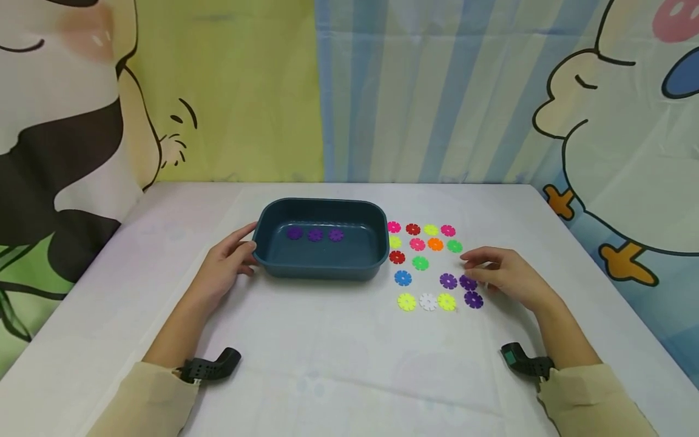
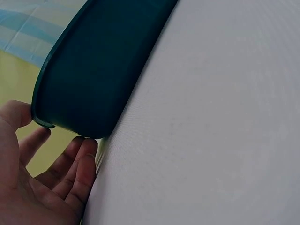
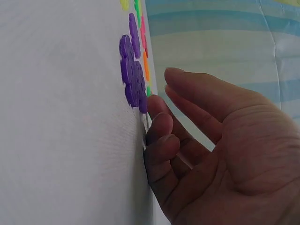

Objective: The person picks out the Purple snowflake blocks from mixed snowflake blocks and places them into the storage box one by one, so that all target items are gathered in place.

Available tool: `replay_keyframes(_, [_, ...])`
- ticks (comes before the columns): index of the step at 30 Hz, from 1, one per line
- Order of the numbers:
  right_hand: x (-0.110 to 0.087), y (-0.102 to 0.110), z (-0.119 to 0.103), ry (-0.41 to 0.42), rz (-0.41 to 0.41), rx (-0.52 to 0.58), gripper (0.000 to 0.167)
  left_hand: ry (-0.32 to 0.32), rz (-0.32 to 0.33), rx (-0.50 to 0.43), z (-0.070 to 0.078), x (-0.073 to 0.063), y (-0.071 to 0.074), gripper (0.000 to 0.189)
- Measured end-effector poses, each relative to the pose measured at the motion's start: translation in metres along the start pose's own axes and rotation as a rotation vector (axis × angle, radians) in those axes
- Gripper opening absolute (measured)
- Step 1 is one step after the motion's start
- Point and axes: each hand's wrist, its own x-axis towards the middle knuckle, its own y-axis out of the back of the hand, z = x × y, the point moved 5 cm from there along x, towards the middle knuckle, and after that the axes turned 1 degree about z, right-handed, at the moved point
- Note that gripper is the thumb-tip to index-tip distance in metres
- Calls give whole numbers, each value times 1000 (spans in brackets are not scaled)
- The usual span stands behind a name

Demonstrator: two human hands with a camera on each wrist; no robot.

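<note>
On table (image 1: 327,358), L hand (image 1: 222,267) gripping rect. tub (image 1: 319,271); R hand (image 1: 505,276) loosely parted, nr 3 scalloped purple discs (image 1: 473,300).

wht tbl (image 1: 327,352), striped cartoon bkgd (image 1: 371,91)

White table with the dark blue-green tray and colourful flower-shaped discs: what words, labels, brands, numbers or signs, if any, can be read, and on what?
No text can be read in any view.
Dark blue-green tray: no lettering visible.
Colourful flower-shaped discs: none readable; too small for fine marks.
Black wristbands: any marks too small to read.
Printed cloth backdrop: drawings and stripes, no words.
</note>
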Motion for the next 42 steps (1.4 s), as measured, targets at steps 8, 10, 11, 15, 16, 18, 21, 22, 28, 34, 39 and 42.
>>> replay_keyframes(8, [-5,2,0,-21,-57,-87,42,-4,-1,-9,0,0,0,53])
replay_keyframes(10, [-6,2,-3,-31,-69,-111,40,-7,-2,-11,1,1,-1,53])
replay_keyframes(11, [-6,2,-4,-33,-72,-122,39,-8,-3,-10,1,0,-1,53])
replay_keyframes(15, [-6,-1,-11,-34,-86,-139,34,-9,2,-5,1,0,0,53])
replay_keyframes(16, [-6,-1,-12,-34,-87,-136,32,-8,3,-4,1,-1,0,53])
replay_keyframes(18, [-6,-3,-13,-39,-87,-127,30,-7,3,-1,0,-1,0,53])
replay_keyframes(21, [-5,-3,-13,-31,-82,-113,28,-6,4,3,0,-2,1,53])
replay_keyframes(22, [-5,-4,-13,-23,-80,-110,28,-6,6,2,-1,-2,2,53])
replay_keyframes(28, [-4,-3,-10,-6,-59,-115,26,-3,8,-3,-2,-2,2,53])
replay_keyframes(34, [-3,-2,-9,-12,-25,-126,27,-2,14,0,-1,-1,1,53])
replay_keyframes(39, [-4,1,-6,-22,4,-121,29,0,6,0,0,-1,0,53])
replay_keyframes(42, [-4,1,-3,-51,15,-87,34,4,2,-3,0,-1,0,53])
